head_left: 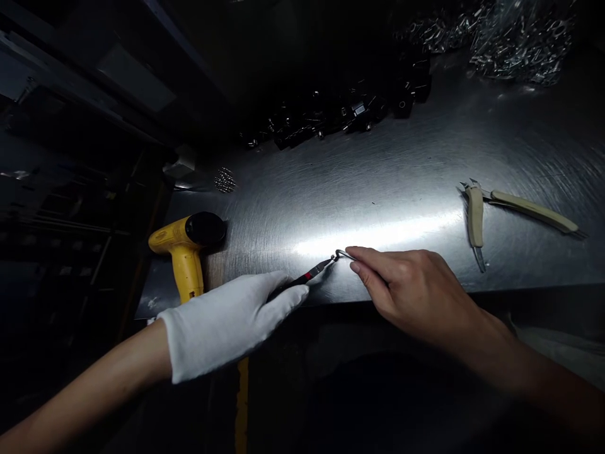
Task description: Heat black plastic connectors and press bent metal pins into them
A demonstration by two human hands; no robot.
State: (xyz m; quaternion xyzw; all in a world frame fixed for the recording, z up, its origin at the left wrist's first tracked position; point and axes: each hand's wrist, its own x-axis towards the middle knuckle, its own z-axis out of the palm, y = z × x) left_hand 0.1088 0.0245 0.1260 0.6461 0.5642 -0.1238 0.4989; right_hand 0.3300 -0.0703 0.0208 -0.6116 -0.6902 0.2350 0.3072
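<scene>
My left hand (236, 318), in a white glove, is closed around a slim dark tool (308, 275) with a red band and a tapered metal tip. That tip points right, toward a tiny metal part (334, 257). Bare thumb and forefinger of my right hand (416, 287) pinch a thin bent metal rod (344, 253), whose hooked end meets the tiny part. Whether the tool's tip grips the part is too small to tell. Both hands are at the front edge of the metal table (302, 208).
A yellow heat gun (185, 249) stands at the left. Cream-handled cutters (477, 217) lie open at the right. Small shiny pieces (225, 180) sit at the back left, dark parts (326, 116) line the back, and clear bags of metal pieces (524, 47) lie back right.
</scene>
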